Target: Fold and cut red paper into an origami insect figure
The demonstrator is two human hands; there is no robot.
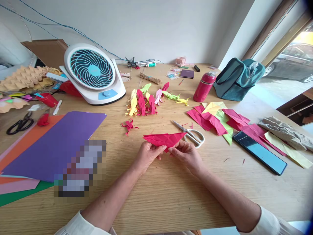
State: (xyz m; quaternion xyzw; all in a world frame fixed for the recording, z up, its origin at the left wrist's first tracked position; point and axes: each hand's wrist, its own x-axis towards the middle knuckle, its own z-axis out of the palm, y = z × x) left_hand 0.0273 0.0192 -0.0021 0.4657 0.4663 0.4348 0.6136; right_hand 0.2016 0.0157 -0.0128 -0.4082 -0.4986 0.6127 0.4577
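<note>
— What lies to your left?
— A purple sheet (61, 143) on the wooden tabletop (156, 202), at nine o'clock from my left hand (146, 155), and a spidery red paper figure (129, 125) at eleven.

— And that hand?
— Closed to a pinch, its thumb on the near side of the folded red paper (165, 139), which sits at two o'clock from my knuckles.

— How does the paper lie?
— Between my hands, at twelve o'clock from my chest. Its long axis runs nearly nine to three, the right tip a touch higher; a blunt point drops toward six.

— Your right hand (187, 156)?
— Also pinching, thumb at that lower point, the paper at its ten o'clock. Neither hand is nearer: both touch it.

— Beyond that?
— White-handled scissors (187, 131) at twelve o'clock from my right hand, blades angled toward ten; whether my fingers brush them, I cannot tell. A phone (260, 153) lies at three.
</note>
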